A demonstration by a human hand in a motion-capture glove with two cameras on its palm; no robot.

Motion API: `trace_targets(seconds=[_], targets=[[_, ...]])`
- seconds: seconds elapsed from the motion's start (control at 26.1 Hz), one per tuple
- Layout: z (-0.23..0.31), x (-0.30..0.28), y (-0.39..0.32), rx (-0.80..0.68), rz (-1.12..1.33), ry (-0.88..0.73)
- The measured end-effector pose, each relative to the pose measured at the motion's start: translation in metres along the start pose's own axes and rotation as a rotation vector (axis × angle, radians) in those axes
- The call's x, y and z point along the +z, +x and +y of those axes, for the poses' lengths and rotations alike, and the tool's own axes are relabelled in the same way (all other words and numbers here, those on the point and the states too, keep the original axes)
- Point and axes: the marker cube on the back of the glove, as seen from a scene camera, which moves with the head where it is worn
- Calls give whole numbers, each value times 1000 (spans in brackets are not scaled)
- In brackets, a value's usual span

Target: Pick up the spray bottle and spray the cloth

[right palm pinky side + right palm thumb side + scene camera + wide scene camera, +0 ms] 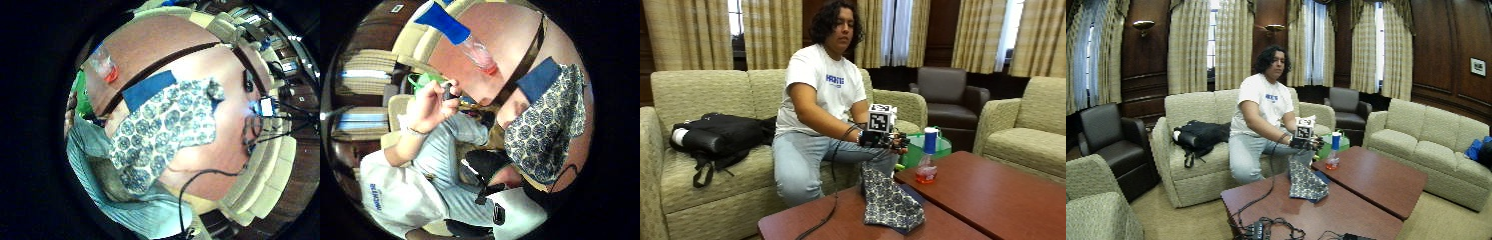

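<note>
Gloved right hand [887,141] hovers over cloth [889,202], grip state can't tell; bottle [927,162] untouched nearby — hasty reach could topple it.

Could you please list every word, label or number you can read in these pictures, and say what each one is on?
Blue lettering on the chest of the person's white T-shirt: blurred, cannot be read.
Spray bottle: no readable label shows.
Patterned cloth: a printed pattern only, no words.
No other text is readable.

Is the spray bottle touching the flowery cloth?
Apart. In the outside view, bare tabletop shows between the spray bottle and the flowery cloth.
</note>
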Motion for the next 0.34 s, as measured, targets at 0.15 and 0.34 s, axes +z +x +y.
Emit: trace_targets(seconds=[0.15, 0.34], targets=[[16, -2, 0, -1, 21, 1], [25, -3, 2, 12, -2, -9]])
